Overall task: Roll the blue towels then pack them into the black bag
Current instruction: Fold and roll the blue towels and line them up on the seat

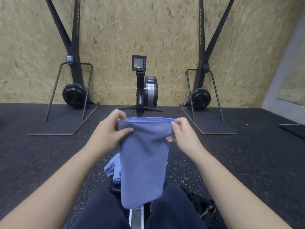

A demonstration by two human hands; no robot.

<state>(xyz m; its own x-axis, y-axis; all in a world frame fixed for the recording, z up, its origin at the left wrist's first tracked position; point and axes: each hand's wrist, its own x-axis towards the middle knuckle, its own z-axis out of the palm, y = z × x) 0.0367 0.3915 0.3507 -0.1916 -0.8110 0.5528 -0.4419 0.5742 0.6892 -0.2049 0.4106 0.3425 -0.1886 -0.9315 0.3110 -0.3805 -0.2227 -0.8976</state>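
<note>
A folded blue towel hangs in the air in front of me, held up by its top edge. My left hand pinches the top left corner with thumb in front and fingers behind. My right hand pinches the top right corner the same way. The towel's lower end drops between my knees. More blue towels lie crumpled on the rowing machine rail behind the hanging one, partly hidden by it. A black object by my right knee may be the bag; I cannot tell.
I sit on a rowing machine whose rail runs forward to its flywheel and monitor at the wood-chip wall. Two ski machines stand on floor plates, left and right. Black speckled rubber floor lies all around.
</note>
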